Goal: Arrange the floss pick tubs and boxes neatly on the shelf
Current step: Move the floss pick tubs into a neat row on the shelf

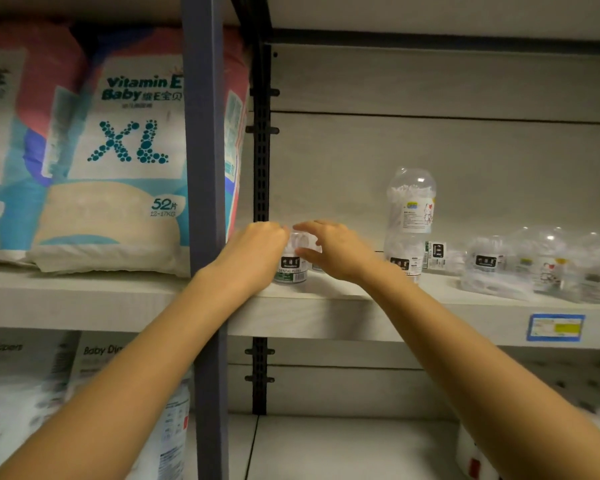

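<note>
The floss pick tub stands at the far left end of the shelf, against the upright at your 9 o'clock, likely to start a row. Your left hand wraps its side, your right hand rests loosely half-open on its lid, steadying it; the stacked tubs and the loose ones at 3 o'clock await.

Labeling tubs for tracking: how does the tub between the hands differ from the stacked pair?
The held tub stands alone at the shelf's left end; the stacked pair stands further right, one tub on another. Left hand and right hand flank the held tub; the pair is untouched. Both are clear plastic.
</note>
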Available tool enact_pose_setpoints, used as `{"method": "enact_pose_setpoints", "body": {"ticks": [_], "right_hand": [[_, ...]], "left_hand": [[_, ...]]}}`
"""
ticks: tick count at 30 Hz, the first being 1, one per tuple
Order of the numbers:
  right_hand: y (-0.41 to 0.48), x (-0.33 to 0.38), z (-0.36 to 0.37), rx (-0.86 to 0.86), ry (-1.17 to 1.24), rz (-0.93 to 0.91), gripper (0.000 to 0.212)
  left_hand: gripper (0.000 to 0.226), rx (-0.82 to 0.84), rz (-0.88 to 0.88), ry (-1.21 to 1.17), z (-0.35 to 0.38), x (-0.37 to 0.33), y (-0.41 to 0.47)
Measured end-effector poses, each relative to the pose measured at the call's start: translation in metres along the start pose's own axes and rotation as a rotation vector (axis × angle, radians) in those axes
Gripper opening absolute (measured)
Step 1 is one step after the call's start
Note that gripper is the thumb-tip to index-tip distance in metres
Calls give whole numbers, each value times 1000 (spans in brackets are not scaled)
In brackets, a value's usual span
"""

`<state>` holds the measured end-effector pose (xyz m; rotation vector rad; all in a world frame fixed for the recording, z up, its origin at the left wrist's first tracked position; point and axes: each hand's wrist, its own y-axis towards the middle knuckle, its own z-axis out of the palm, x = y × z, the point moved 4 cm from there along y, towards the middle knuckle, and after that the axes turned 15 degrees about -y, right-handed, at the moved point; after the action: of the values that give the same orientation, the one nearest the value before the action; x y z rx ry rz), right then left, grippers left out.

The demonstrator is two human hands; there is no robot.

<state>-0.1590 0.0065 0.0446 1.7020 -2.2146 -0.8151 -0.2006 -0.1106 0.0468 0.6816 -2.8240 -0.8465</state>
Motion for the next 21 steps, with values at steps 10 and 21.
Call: {"method": "enact_pose_setpoints", "body": {"ticks": [10,21], "right_hand": [[-98,-54,-42,-293,413,166,7],[-202,-184,-52,-214,431,166,6]], "left_hand": [[12,-280,108,-744,11,-61,-22],[10,-290,41,-1018,66,-190,2]]}}
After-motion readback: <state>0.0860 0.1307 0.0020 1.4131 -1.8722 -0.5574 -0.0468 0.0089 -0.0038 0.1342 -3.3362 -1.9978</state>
